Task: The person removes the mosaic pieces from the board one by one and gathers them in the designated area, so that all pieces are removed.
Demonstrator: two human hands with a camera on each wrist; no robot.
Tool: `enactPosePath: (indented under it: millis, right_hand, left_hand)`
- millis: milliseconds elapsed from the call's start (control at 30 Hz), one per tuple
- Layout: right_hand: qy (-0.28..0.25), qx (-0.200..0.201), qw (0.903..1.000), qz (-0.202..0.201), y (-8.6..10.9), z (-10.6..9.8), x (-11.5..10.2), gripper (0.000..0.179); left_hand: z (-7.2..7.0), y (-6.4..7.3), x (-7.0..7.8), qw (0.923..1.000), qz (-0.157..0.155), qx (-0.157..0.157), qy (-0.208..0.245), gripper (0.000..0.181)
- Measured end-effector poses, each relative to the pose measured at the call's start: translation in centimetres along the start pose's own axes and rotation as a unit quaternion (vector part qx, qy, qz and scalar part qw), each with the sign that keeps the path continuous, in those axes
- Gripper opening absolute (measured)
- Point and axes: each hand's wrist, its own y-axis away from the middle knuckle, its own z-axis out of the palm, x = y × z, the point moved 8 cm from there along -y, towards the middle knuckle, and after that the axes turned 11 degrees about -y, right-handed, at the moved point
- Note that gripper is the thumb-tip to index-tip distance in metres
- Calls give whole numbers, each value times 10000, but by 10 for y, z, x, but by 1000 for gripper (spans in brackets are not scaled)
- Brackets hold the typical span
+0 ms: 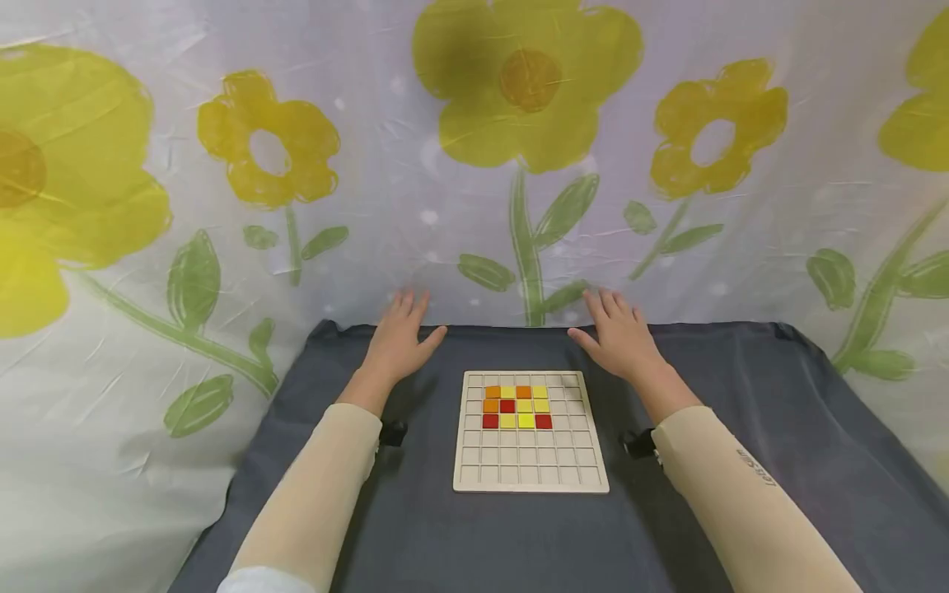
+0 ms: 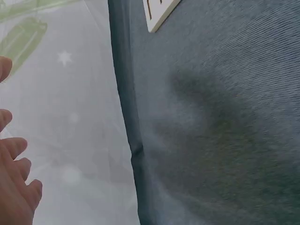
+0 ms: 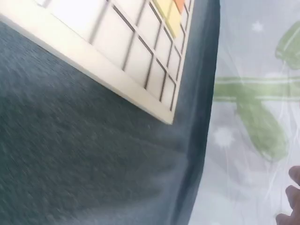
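Both hands are held out over the far part of the table, one on each side of a pale wooden grid board (image 1: 530, 457). My left hand (image 1: 400, 342) has its fingers spread and holds nothing; in the left wrist view its fingertips (image 2: 14, 146) show at the left edge. To the right, my right hand (image 1: 619, 338) also has straight fingers and an empty palm; only a few fingertips (image 3: 293, 194) appear in the right wrist view. Red, orange and yellow square tiles (image 1: 525, 405) sit in the upper rows of the board's grid.
A dark grey cloth (image 1: 423, 535) covers the table. Behind its far edge hangs a pale curtain (image 1: 385, 189) printed with yellow flowers, and it also runs along the sides. A dark wrist camera (image 1: 393, 432) is strapped under the left wrist, another (image 1: 638, 443) under the right.
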Motion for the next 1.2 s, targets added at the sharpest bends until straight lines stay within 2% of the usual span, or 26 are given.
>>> enactPosePath:
  millis: [200,400,600,767,967,1200]
  right_hand:
    - [-337,-68,9992,-196,16,12,-6,84]
    - [-846,-210,9960,-184,28,23,-11,82]
    - [-1491,-480,9876,-60,38,34,-13,79]
    - [-1878,-630,9802,-40,40,43,-15,72]
    - [-2312,-808,9695,-53,42,47,-25,60]
    - [-2223,-1151,9681,-66,37,63,-36,46]
  left_hand:
    - [7,19,5,9991,150,-44,397,80]
    - [15,38,6,9949,180,-211,970,83]
    - [35,61,1,9890,139,-384,1419,84]
    - [52,79,7,9802,151,-644,1868,84]
    - [64,85,16,9648,274,-967,2429,81]
    - [81,86,22,9639,502,-1045,2398,70]
